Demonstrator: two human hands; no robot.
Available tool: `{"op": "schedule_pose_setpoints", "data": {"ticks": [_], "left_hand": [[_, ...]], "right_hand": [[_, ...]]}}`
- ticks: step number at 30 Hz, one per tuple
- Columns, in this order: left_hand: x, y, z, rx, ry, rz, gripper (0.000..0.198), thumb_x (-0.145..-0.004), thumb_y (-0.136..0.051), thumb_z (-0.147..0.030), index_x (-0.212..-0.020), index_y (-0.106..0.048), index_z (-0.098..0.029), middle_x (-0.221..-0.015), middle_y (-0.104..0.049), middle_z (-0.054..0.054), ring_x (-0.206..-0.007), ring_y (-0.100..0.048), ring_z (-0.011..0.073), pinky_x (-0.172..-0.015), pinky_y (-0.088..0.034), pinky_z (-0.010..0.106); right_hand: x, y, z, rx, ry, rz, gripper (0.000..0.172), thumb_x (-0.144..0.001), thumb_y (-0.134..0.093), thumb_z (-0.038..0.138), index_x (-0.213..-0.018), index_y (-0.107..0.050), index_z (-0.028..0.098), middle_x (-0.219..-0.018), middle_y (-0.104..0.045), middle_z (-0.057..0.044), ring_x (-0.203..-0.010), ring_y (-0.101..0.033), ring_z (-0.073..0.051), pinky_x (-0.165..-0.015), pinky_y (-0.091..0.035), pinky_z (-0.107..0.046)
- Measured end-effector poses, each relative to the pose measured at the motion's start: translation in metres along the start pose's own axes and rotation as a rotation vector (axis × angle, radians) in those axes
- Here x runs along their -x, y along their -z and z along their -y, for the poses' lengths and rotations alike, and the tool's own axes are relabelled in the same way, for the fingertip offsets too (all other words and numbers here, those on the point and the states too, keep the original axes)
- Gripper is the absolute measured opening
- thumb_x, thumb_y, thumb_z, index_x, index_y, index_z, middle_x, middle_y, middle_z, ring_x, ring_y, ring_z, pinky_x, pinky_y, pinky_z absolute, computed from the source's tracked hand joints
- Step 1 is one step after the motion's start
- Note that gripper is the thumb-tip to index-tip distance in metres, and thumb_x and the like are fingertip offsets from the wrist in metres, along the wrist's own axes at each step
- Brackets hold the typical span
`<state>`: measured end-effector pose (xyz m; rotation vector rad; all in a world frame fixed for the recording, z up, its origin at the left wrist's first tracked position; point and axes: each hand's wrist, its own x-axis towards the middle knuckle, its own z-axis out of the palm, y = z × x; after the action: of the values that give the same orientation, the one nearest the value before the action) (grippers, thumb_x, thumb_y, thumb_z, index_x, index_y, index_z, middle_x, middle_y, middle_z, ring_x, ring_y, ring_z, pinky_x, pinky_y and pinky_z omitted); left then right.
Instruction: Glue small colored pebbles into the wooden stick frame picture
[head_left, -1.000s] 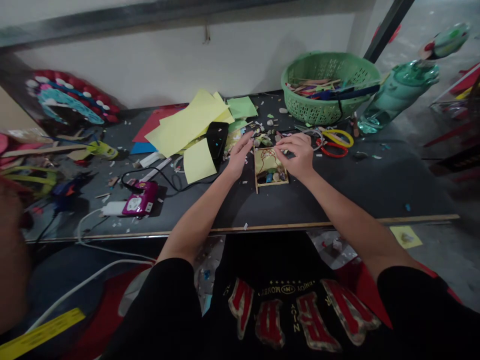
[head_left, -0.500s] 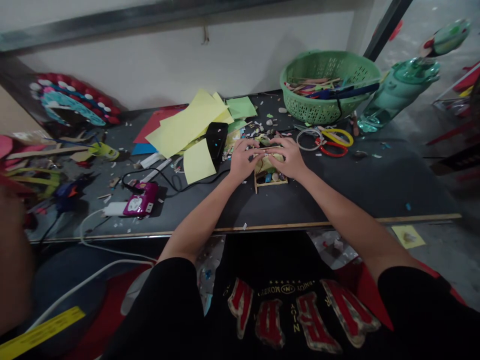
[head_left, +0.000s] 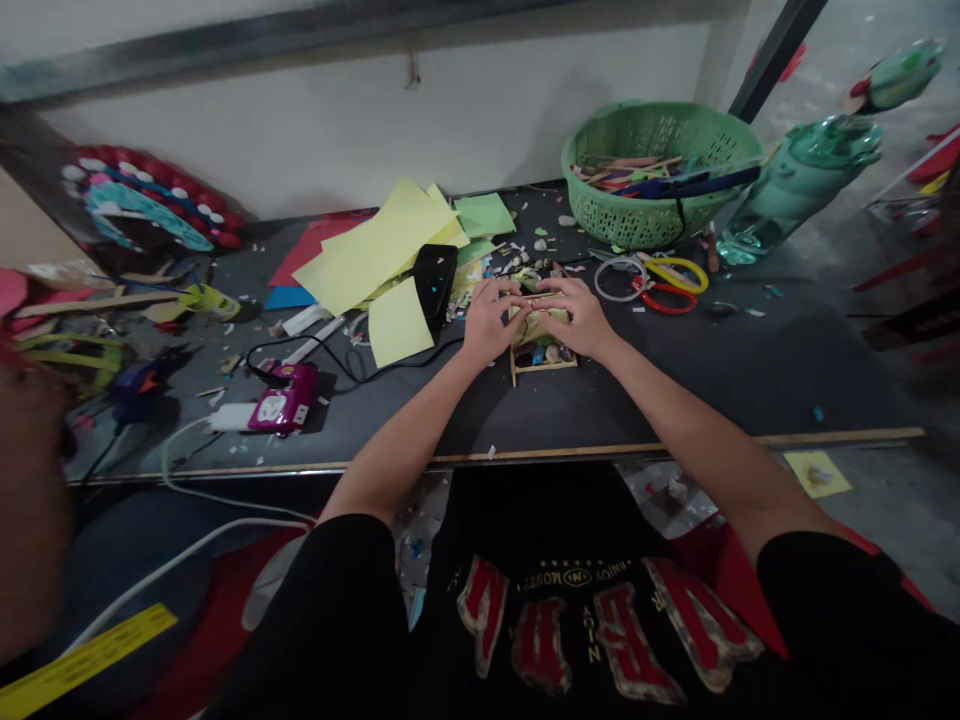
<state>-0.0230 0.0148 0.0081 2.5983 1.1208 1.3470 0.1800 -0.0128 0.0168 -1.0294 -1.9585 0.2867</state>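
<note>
A small wooden stick frame (head_left: 546, 367) with coloured pebbles inside its near edge lies on the dark table. My left hand (head_left: 491, 320) and my right hand (head_left: 579, 318) meet over its far part, fingers bent and pinching. Between the fingertips runs a thin wooden stick (head_left: 541, 297), gripped from both ends. Whether the stick is joined to the frame is hidden by my fingers. Small stones and paper scraps (head_left: 517, 262) lie just beyond my hands.
A green basket (head_left: 660, 222) of sticks and tools stands at the back right beside a green plastic bottle (head_left: 787, 190). Scissors (head_left: 675, 285) lie before it. To the left are yellow paper (head_left: 375, 245), a black cable, and a purple power adapter (head_left: 283, 400). Someone's arm (head_left: 30, 510) shows at far left.
Almost nothing differs. Both my hands keep their pinch over the frame, with only a tiny shift of the fingers and of the whole view.
</note>
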Motion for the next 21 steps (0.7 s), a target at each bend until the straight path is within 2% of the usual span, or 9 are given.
{"op": "schedule_pose_setpoints", "data": {"ticks": [5,8,10,13,16,18,21], "left_hand": [[-0.0014,-0.0016,-0.0011,-0.004,0.015,-0.035,0.017,-0.092,-0.063,-0.037,-0.084,-0.067,-0.023,-0.098,-0.067,0.005,-0.102,-0.06,0.0206,-0.094,-0.048,0.042],[-0.0007,-0.0031,0.0012,0.003,0.024,-0.041,0.012,-0.091,-0.065,-0.033,-0.083,-0.067,-0.023,-0.098,-0.067,0.004,-0.101,-0.06,0.0206,-0.094,-0.048,0.042],[0.0004,-0.0046,0.0032,0.026,0.001,-0.049,0.009,-0.09,-0.066,-0.029,-0.083,-0.067,-0.023,-0.097,-0.068,0.004,-0.101,-0.061,0.0205,-0.093,-0.049,0.042],[0.0008,-0.0061,0.0051,0.036,-0.015,-0.049,0.009,-0.089,-0.068,-0.03,-0.083,-0.068,-0.023,-0.096,-0.068,0.004,-0.1,-0.062,0.0205,-0.091,-0.049,0.042],[0.0001,-0.0055,0.0032,0.05,-0.008,0.013,0.009,-0.09,-0.067,-0.033,-0.086,-0.071,-0.025,-0.097,-0.069,0.003,-0.1,-0.062,0.02,-0.092,-0.049,0.043],[0.0007,-0.0055,-0.0003,0.092,0.005,0.036,0.01,-0.091,-0.066,-0.034,-0.089,-0.072,-0.026,-0.097,-0.069,0.002,-0.1,-0.063,0.0192,-0.094,-0.049,0.043],[0.0031,-0.0087,-0.004,0.185,0.105,0.024,0.017,-0.093,-0.062,-0.039,-0.094,-0.073,-0.027,-0.103,-0.069,0.003,-0.104,-0.063,0.0183,-0.089,-0.052,0.039]], "right_hand": [[-0.001,-0.0053,-0.0008,-0.011,-0.01,-0.015,0.028,-0.089,-0.06,0.041,-0.104,-0.078,0.026,-0.137,-0.063,-0.008,-0.122,-0.06,-0.028,-0.108,-0.045,-0.054],[-0.0015,-0.0079,-0.0029,0.002,-0.046,-0.014,0.046,-0.09,-0.058,0.054,-0.125,-0.069,0.028,-0.15,-0.052,-0.008,-0.133,-0.053,-0.03,-0.11,-0.043,-0.055],[-0.0014,-0.0071,-0.0041,0.014,-0.059,-0.046,0.055,-0.089,-0.058,0.06,-0.133,-0.065,0.028,-0.151,-0.05,-0.009,-0.132,-0.052,-0.03,-0.111,-0.043,-0.054],[-0.0004,-0.0036,-0.0038,0.042,-0.053,-0.081,0.043,-0.089,-0.058,0.059,-0.113,-0.075,0.028,-0.144,-0.056,-0.008,-0.119,-0.059,-0.028,-0.107,-0.046,-0.053],[-0.0001,-0.0012,-0.0014,0.073,-0.044,-0.085,0.031,-0.091,-0.059,0.053,-0.088,-0.079,0.028,-0.13,-0.064,-0.005,-0.114,-0.061,-0.028,-0.104,-0.047,-0.053],[-0.0009,-0.0009,0.0007,0.076,-0.029,-0.112,0.029,-0.091,-0.06,0.05,-0.083,-0.077,0.027,-0.123,-0.067,-0.006,-0.111,-0.062,-0.027,-0.103,-0.047,-0.052],[-0.0027,0.0003,0.0044,0.05,0.002,-0.177,0.028,-0.092,-0.059,0.046,-0.081,-0.073,0.024,-0.114,-0.068,-0.008,-0.108,-0.063,-0.026,-0.101,-0.048,-0.047]]}}
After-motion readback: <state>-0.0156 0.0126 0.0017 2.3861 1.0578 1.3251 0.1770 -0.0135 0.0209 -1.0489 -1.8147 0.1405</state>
